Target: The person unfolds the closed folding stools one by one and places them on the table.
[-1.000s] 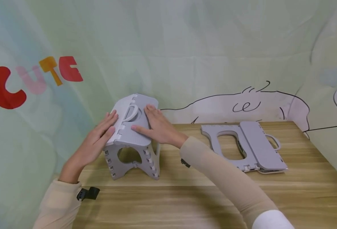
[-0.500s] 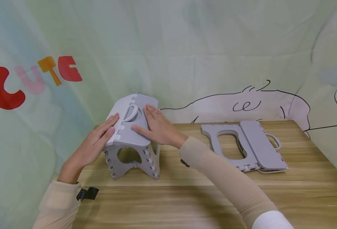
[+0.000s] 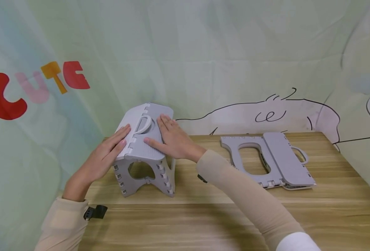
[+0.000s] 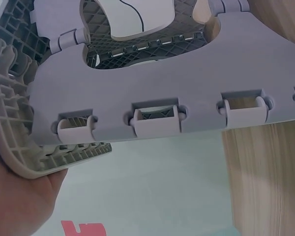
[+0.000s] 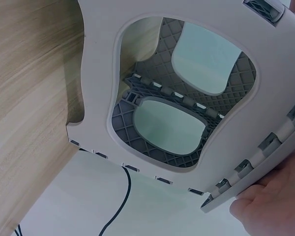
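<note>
A grey and white folding step stool (image 3: 147, 148) stands on its legs at the table's left, its two top panels sloping down from a raised middle hinge. On the left panel lies my left hand (image 3: 104, 157), fingers straight. My right hand (image 3: 177, 139) rests flat on the right panel, thumb spread toward the handle (image 3: 145, 124) at the ridge. The left wrist view shows the stool's hinged end panel (image 4: 162, 93) and part of the left hand (image 4: 19, 201) at the top's edge. In the right wrist view, the side leg (image 5: 98, 73) frames a large opening, with the right hand (image 5: 275, 201) against the top.
A second folding stool (image 3: 287, 158) lies folded flat at the right of the wooden table (image 3: 185, 223), its handle pointing right. Behind and to the left hangs a printed cloth backdrop (image 3: 185, 69), close to the standing stool.
Both hands stay on the stool's top, with only a tiny shift. The stool and the folded one hold their places.
</note>
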Demonstrator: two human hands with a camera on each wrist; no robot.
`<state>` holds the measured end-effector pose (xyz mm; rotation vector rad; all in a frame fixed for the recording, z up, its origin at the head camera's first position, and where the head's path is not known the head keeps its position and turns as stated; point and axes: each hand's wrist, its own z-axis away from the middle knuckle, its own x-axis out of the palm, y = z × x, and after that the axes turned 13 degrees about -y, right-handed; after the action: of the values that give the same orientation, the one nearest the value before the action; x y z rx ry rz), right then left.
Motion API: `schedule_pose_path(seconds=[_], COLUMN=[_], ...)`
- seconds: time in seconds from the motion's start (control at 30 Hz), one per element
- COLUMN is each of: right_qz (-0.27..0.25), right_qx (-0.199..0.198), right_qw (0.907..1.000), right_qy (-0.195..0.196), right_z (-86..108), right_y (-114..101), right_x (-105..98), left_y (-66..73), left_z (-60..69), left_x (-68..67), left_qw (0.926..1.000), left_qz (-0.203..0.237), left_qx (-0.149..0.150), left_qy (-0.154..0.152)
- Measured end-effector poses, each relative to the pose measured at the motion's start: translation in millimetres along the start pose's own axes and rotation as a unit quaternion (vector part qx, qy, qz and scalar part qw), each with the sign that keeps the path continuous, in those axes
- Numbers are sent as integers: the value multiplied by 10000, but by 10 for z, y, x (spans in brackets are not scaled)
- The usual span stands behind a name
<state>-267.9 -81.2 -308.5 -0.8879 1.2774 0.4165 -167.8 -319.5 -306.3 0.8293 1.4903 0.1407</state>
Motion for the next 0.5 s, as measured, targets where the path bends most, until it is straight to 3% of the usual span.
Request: schedule_pose_path(seconds=[0.5], right_qz=[161], right_qx=[72], right_qw=[9997], right_qy=[-144], right_z=[4], right_y=[-7], right_x=[-18], left_y=[10], left_z=[-3], left_x=[9], left_qw=[9998], left_qz=[-162], left_qx=[-101], left_qy=[5])
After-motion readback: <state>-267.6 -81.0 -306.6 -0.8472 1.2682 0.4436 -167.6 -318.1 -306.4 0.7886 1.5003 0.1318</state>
